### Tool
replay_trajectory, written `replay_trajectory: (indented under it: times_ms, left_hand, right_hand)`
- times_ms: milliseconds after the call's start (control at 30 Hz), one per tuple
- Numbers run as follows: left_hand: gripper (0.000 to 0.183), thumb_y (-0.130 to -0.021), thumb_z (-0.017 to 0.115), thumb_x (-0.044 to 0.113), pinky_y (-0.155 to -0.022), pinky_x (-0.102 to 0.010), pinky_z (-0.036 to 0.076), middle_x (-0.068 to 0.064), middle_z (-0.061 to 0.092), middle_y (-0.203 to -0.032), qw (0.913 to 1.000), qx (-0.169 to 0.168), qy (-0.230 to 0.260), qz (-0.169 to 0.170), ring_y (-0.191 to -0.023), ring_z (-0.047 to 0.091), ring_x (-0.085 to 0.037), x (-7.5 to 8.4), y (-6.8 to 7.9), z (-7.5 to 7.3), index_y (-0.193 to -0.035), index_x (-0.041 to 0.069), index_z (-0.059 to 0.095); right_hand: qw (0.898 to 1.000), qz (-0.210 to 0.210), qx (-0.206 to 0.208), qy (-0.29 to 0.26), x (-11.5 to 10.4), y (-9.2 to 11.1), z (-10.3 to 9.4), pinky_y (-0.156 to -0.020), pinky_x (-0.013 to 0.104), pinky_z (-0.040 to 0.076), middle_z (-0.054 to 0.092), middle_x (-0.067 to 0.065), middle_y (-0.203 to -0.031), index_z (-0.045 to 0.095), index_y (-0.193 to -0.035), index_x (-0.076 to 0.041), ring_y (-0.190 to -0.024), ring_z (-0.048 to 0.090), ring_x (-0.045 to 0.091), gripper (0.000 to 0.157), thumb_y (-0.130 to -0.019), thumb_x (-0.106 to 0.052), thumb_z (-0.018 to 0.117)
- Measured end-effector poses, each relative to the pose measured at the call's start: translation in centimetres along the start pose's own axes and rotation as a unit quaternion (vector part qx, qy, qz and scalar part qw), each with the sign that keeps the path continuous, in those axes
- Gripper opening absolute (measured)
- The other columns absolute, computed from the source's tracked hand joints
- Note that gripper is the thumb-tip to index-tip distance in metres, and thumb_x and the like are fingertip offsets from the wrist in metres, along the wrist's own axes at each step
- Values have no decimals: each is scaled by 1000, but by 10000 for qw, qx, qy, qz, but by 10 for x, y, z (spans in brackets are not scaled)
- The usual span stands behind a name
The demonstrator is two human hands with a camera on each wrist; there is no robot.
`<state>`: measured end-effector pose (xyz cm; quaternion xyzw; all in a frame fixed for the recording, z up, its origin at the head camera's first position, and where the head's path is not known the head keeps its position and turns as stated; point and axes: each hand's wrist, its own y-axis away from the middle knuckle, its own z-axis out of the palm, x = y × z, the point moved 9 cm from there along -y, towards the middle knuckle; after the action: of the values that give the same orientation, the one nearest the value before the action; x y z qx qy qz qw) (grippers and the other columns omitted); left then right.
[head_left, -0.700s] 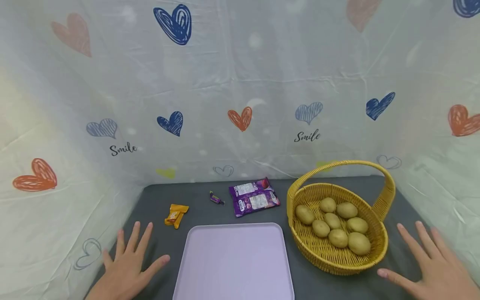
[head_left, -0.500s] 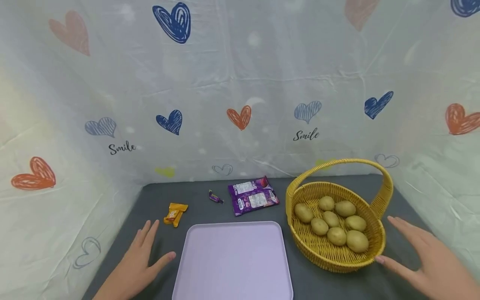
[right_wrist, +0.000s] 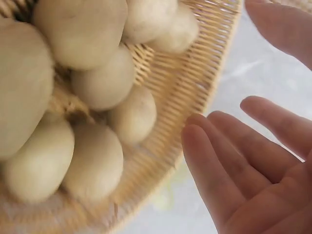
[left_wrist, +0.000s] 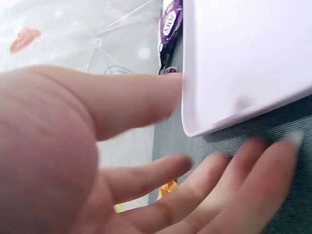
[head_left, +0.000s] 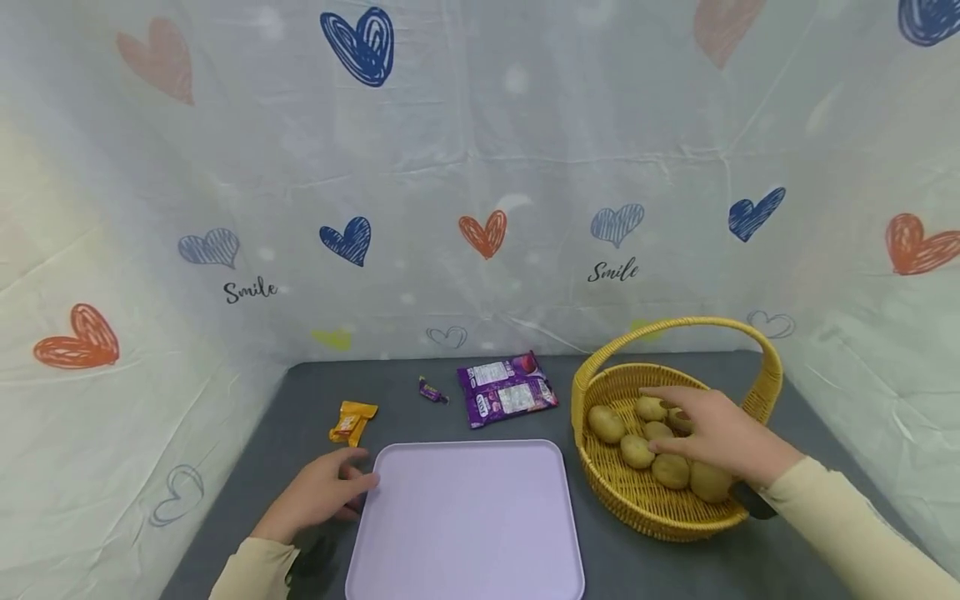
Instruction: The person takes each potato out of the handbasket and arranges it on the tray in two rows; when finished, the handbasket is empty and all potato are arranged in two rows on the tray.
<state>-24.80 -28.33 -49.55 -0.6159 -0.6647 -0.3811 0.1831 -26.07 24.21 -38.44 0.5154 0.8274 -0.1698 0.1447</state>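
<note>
My left hand (head_left: 324, 493) is beside the left edge of the pale lilac tray (head_left: 467, 521), fingers loosely bent and apart. Its thumb (left_wrist: 141, 97) is at the tray's rim; whether it touches is unclear. Over the yellow wicker basket (head_left: 637, 514) hovers my right hand (head_left: 716, 433), thumb and fingers spread, holding nothing. Several potatoes (head_left: 637, 452) lie in the basket, and the hand hides some of them in the head view. In the right wrist view the potatoes (right_wrist: 95, 161) are apart from the relaxed fingers (right_wrist: 204, 170).
An orange wrapped snack (head_left: 352, 422) lies behind the left hand. Farther back are a small purple wrapped sweet (head_left: 432, 391) and a purple snack bag (head_left: 508, 389). The basket's tall handle (head_left: 690, 322) arches over it. A heart-printed curtain (head_left: 420, 192) encloses the dark table (head_left: 315, 392).
My right hand has moved left from beside the basket to above the potatoes. My left hand has moved right to the tray's edge, its fingers more bent than before.
</note>
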Motion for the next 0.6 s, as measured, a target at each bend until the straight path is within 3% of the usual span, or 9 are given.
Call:
replay_trajectory:
  times_ms: [133,267,400,600]
  left_hand:
    - [49,-95,79,14,-65,-40,68,-11,71,-91,9980,-365,496,118,-72,73,-21,1,-4,7,-136,-7,62]
    - [42,-94,77,10,-63,-39,67,-11,67,-86,9975,-452,535,36,-67,70,-21,0,-6,8,-130,-6,61]
    - [43,-93,77,10,-62,-40,68,-14,65,-85,9965,-534,611,-179,-68,69,-24,1,-13,9,-130,-5,60]
    - [43,-90,78,9,-61,-40,67,-15,67,-83,9961,-486,586,-457,-66,70,-24,-4,-19,11,-127,-4,62]
  right_hand:
    - [9984,214,-455,-246,7,-24,25,-96,56,63,74,16,-138,62,-149,-8,-118,75,36,72,-89,-38,89]
    - [9955,373,-765,-413,10,-38,44,-104,59,59,72,18,-141,63,-149,-6,-123,72,38,73,-87,-35,90]
    - [9950,393,-841,-361,10,-48,51,-106,62,56,73,15,-139,65,-147,-7,-125,70,37,68,-87,-31,87]
    - [9950,413,-900,-80,11,-61,62,-102,56,58,76,5,-135,70,-142,-15,-124,70,29,64,-87,-39,88]
